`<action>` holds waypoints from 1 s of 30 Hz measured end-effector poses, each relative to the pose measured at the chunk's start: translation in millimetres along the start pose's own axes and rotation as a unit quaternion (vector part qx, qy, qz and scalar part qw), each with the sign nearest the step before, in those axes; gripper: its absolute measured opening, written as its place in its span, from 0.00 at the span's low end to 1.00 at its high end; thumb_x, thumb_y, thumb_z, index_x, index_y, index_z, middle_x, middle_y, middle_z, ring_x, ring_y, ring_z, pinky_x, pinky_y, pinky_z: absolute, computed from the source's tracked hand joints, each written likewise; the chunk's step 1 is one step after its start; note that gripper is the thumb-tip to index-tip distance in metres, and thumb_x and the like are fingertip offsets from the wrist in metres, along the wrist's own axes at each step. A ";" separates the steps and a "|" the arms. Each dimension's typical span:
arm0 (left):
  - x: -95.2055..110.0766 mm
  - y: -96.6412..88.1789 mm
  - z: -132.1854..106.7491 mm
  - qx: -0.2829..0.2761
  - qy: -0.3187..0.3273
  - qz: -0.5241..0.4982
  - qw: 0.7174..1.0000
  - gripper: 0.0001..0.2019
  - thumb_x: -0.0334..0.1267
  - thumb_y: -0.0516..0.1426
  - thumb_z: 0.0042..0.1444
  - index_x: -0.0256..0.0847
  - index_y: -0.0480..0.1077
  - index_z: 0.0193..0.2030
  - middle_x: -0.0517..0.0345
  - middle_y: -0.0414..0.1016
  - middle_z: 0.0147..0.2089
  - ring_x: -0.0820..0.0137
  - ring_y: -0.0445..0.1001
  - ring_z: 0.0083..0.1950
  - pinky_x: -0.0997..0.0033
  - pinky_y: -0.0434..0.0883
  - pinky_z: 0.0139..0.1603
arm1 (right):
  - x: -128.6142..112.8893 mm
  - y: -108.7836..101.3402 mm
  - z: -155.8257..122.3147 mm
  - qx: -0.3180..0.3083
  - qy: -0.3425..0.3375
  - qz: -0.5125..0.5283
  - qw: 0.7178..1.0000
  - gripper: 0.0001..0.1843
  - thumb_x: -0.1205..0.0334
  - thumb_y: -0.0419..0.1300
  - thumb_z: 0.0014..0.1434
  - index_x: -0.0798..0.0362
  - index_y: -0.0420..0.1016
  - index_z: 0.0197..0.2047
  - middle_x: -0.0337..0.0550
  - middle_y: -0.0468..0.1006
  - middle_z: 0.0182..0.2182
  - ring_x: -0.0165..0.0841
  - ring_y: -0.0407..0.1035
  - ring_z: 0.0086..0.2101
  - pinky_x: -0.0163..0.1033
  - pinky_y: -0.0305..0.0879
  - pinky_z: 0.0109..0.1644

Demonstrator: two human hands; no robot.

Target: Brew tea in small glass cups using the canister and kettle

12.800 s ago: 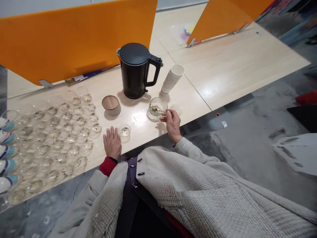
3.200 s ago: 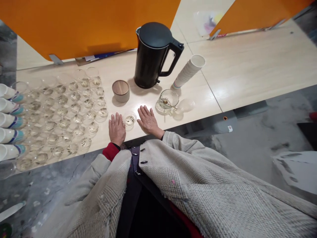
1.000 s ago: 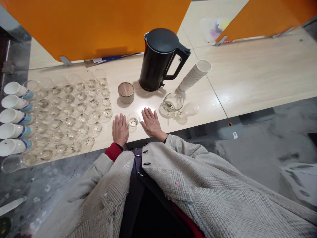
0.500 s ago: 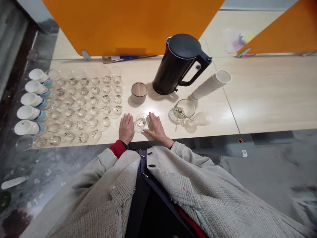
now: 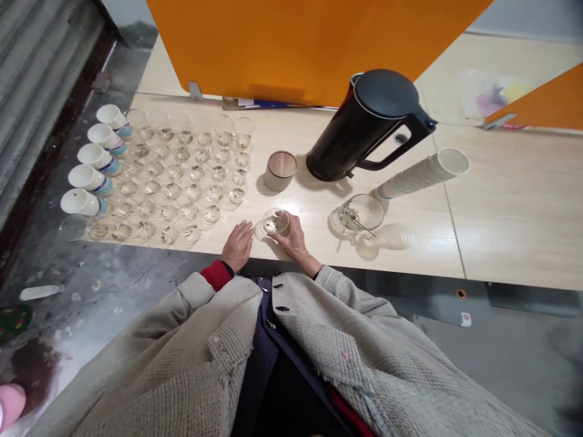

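My right hand (image 5: 294,238) grips a small clear glass cup (image 5: 276,222) with dark bits in its bottom, at the table's near edge. My left hand (image 5: 237,244) lies flat with fingers stretched out just left of that cup, touching the tabletop. Left of my hands stands a dense block of several small glass cups (image 5: 182,176), each with some liquid and dark bits. A larger glass bowl (image 5: 362,212) with a spoon in it sits to the right.
A black kettle (image 5: 368,124) stands at the back, with a round wooden-lidded tin (image 5: 280,170) to its left. A stack of paper cups (image 5: 421,174) lies on its side. Several white cups (image 5: 91,161) line the left end. An orange divider (image 5: 296,42) closes the back.
My right hand went from resting flat beside the small cup to closing round it. The view has swung left, so everything sits further right in frame.
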State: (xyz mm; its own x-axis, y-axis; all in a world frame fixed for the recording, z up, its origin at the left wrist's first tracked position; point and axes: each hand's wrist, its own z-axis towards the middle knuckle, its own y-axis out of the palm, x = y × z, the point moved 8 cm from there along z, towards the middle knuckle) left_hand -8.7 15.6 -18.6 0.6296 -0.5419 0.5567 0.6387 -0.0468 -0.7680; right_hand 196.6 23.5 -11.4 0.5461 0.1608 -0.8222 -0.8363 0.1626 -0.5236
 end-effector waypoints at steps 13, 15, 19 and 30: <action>-13.3 -60.4 -74.5 0.006 0.005 0.001 1.000 0.17 0.34 0.52 0.73 0.41 0.77 0.61 0.43 0.80 0.65 0.53 0.72 0.73 0.39 0.77 0.69 | -42.0 85.7 43.6 -0.065 -0.056 0.029 0.996 0.37 0.45 0.72 0.61 0.49 0.69 0.68 0.55 0.77 0.60 0.50 0.70 0.59 0.59 0.68 0.66; -15.7 -63.4 -78.8 0.010 -0.001 0.002 1.000 0.17 0.34 0.52 0.73 0.41 0.77 0.61 0.42 0.80 0.64 0.53 0.72 0.73 0.39 0.77 0.69 | -40.9 94.2 46.0 -0.071 -0.051 0.027 0.996 0.38 0.46 0.73 0.61 0.49 0.69 0.69 0.55 0.77 0.61 0.51 0.70 0.60 0.59 0.68 0.67; -19.6 -64.2 -80.7 0.002 -0.014 -0.005 1.000 0.17 0.34 0.51 0.73 0.42 0.78 0.59 0.43 0.80 0.63 0.54 0.74 0.71 0.40 0.77 0.69 | -39.2 102.4 46.9 -0.081 -0.045 0.018 0.996 0.40 0.47 0.72 0.61 0.48 0.66 0.71 0.55 0.75 0.62 0.51 0.69 0.61 0.59 0.67 0.68; -24.1 -63.9 -75.1 -0.006 -0.019 0.005 1.000 0.17 0.38 0.51 0.73 0.45 0.79 0.59 0.44 0.82 0.62 0.54 0.76 0.69 0.39 0.77 0.68 | -41.6 103.5 52.0 -0.116 -0.036 -0.003 0.993 0.41 0.48 0.74 0.60 0.53 0.67 0.71 0.58 0.77 0.61 0.51 0.70 0.60 0.56 0.69 0.67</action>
State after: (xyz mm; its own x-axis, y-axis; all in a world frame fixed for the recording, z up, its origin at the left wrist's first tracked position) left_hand -97.9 -31.4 -6.7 0.6526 -0.5108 0.5596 0.6265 -0.0516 -0.7777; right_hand 89.9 84.3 -19.8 0.5468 0.2315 -0.8046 -0.8168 -0.0635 -0.5734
